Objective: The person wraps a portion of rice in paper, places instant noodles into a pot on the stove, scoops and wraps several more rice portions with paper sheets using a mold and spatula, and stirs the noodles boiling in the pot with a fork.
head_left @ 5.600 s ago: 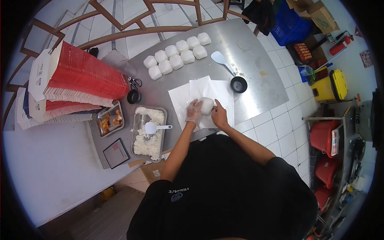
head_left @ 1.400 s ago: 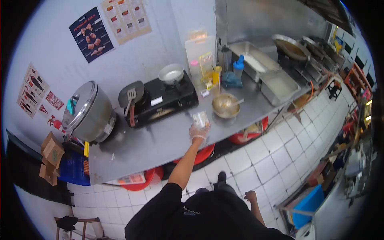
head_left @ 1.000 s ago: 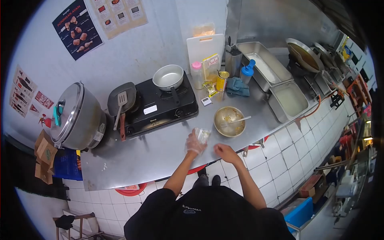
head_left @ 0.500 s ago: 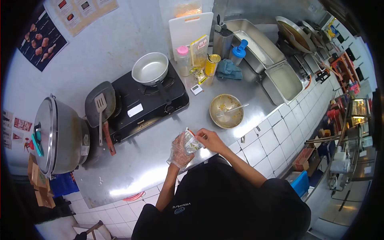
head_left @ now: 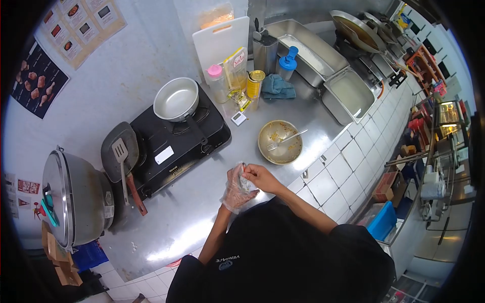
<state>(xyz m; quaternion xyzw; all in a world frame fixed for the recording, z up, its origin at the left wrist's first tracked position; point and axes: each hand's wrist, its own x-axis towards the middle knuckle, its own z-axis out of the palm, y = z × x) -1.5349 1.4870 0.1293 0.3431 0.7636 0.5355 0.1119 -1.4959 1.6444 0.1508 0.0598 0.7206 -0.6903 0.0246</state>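
Note:
My left hand (head_left: 235, 193), in a clear plastic glove, is wrapped round a small clear plastic packet (head_left: 246, 185) with pale and greenish contents that I cannot make out. My bare right hand (head_left: 262, 178) has its fingertips pinched on the packet's upper edge. Both hands are close together above the steel counter's front edge, near my body. Beyond them and a little to the right sits a metal bowl (head_left: 261, 149) with yellow-brown smears inside. A fork (head_left: 288, 139) rests in that bowl.
Left on the steel counter (head_left: 177, 212) are a black gas stove (head_left: 197, 151) with a white pot (head_left: 177, 98), a grill pan (head_left: 113, 151) with a spatula (head_left: 121, 156), and a large cooker (head_left: 83, 197). Behind stand a pink-lidded bottle (head_left: 217, 83), a yellow can (head_left: 254, 83), a timer (head_left: 238, 118) and steel trays (head_left: 348, 96).
The right hand's fingers have moved closer over the packet's top, and the red-orange strip there no longer shows. The packet now looks more crumpled. The camera view has shifted.

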